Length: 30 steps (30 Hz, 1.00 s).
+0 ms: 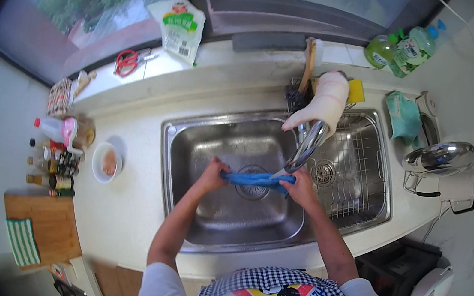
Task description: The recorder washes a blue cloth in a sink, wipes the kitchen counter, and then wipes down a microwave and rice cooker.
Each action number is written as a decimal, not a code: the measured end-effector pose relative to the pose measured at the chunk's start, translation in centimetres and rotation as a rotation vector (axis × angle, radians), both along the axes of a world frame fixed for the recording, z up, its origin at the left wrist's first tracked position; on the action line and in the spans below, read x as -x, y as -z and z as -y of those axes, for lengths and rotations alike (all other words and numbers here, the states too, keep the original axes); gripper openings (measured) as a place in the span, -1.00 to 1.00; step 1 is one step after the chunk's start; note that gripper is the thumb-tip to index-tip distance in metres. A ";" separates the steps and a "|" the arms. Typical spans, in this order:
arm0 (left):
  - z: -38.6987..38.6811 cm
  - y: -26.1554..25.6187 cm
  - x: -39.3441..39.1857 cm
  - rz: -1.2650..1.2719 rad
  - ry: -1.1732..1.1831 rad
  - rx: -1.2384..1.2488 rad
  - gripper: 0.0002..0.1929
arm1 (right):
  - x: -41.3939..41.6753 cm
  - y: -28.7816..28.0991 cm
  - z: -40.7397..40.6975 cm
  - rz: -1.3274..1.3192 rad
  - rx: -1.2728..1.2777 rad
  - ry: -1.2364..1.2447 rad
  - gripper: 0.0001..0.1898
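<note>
A blue cloth (255,179) is stretched between my two hands over the left basin of a stainless steel sink (227,219). My left hand (214,175) grips one end of it and my right hand (302,188) the other. Directly above the cloth's right half is the spout of the chrome faucet (307,148), with water at its mouth. Part of the basin's drain (253,190) shows behind the cloth. A pale cloth (330,95) is draped over the faucet's upper part and hides it.
A wire dish rack (352,182) sits in the right basin. Left of the sink stands a white bowl (106,163) holding some pinkish food, near several bottles (52,166) and a wooden cutting board (57,227). At right are an electric kettle (458,190) and a teal cloth (404,117). Red-handled scissors (127,63) lie on the sill.
</note>
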State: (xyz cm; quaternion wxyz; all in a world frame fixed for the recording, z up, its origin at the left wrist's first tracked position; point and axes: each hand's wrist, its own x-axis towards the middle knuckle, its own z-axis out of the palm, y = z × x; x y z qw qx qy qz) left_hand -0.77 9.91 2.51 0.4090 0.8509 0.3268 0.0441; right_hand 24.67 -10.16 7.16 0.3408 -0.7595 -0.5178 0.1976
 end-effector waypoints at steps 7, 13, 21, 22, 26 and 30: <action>6.3 2.0 -4.1 0.459 -0.604 1.603 -0.43 | 4.5 4.7 -1.9 -0.929 -0.221 0.432 -0.80; 6.8 6.7 -8.1 0.604 -0.626 1.654 -0.47 | 11.5 2.6 -3.8 -0.412 -0.237 0.028 -0.77; 8.3 12.8 -7.4 1.149 -0.092 1.917 -0.52 | 9.2 5.9 -4.7 0.100 -0.472 -0.117 -0.68; 8.4 12.5 -7.0 1.225 -0.041 1.942 -0.53 | 8.4 5.8 -5.0 0.093 -0.468 -0.119 -0.68; 10.1 6.0 -10.5 0.426 -0.769 1.351 -0.55 | 3.2 6.8 -6.0 -0.125 0.413 0.202 -0.66; 9.2 3.8 -10.8 0.474 -0.756 1.511 -0.49 | 3.9 5.9 -4.9 -0.234 0.105 0.351 -0.66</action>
